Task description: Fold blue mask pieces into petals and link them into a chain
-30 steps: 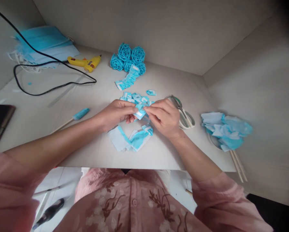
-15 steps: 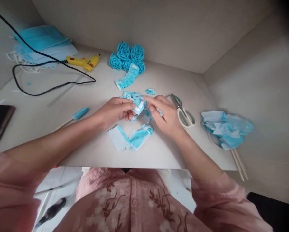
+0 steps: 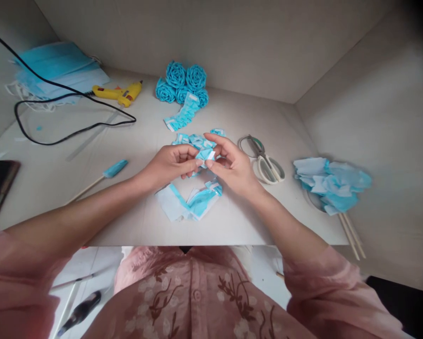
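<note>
Between both hands is a small folded piece of blue and white mask fabric [image 3: 206, 154]. My left hand [image 3: 172, 162] pinches its left side, thumb in front and fingers curled behind. My right hand [image 3: 234, 162] grips the right edge with thumb and fingers, its index finger raised above. Several more folded blue pieces [image 3: 182, 138] lie just beyond the fingers, partly hidden by them. Nearer my body are flat cut pieces of blue and white fabric [image 3: 172, 202]. Right of my right hand lie scissors with white handles [image 3: 268, 169].
Blue rolled fabric roses [image 3: 176, 74] and a pleated strip [image 3: 183, 113] sit at the back. A yellow glue gun [image 3: 121, 94] with a black cable [image 3: 91, 126] and stacked face masks [image 3: 58, 61] are back left. A blue-tipped stick [image 3: 114, 168] lies left; fabric scraps [image 3: 331, 183] fill a bowl at right.
My right hand has closed its thumb onto the folded piece, which now sits between both hands with its face turned. The whole view has shifted slightly.
</note>
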Demonstrator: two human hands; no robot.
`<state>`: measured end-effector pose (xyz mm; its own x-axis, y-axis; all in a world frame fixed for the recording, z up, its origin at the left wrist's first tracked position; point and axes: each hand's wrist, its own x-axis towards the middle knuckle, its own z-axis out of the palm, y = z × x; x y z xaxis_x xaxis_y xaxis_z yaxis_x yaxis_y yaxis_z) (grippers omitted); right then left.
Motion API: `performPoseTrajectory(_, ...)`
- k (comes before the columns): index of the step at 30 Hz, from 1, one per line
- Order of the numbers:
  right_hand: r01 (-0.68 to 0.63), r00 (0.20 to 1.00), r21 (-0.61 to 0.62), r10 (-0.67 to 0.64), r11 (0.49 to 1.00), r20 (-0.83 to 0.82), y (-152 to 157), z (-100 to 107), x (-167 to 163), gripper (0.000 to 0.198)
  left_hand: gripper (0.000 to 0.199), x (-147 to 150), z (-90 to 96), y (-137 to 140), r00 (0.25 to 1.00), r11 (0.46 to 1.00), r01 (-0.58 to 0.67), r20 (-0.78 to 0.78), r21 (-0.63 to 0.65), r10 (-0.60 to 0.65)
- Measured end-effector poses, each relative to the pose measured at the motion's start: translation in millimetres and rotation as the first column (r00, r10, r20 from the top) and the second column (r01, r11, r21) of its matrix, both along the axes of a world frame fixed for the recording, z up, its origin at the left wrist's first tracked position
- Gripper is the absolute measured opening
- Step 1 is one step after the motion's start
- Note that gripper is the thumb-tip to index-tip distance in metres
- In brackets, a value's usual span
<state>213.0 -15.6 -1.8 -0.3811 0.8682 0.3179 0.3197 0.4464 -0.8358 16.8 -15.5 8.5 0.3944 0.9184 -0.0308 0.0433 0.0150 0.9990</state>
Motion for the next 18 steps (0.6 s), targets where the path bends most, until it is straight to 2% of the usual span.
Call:
performPoseTrajectory(4,0.009,1.000,0.008,-0.009,1.000,0.001,2,0,2,0.051,0.023,-2,-0.5,2,0.999,1.000,-0.002,-0.044,0.022,0.003)
performPoseTrajectory(8,-0.029,0.995,-0.071,0.022,0.997,-0.094,6,-1,4,0.045,0.021,-3,-0.2,2,0.998,1.000,0.011,-0.063,0.022,-0.010)
performPoseTrajectory(12,-0.036,0.986,-0.130,0.015,0.991,-0.164,9,-1,6,0.054,0.020,-2,1.0,1,0.995,1.000,0.017,-0.095,0.008,-0.016)
performPoseTrajectory(18,-0.005,0.982,-0.125,-0.019,0.992,-0.190,11,-4,7,0.057,0.022,-2,-1.2,3,1.000,0.999,-0.017,-0.003,-0.031,0.017)
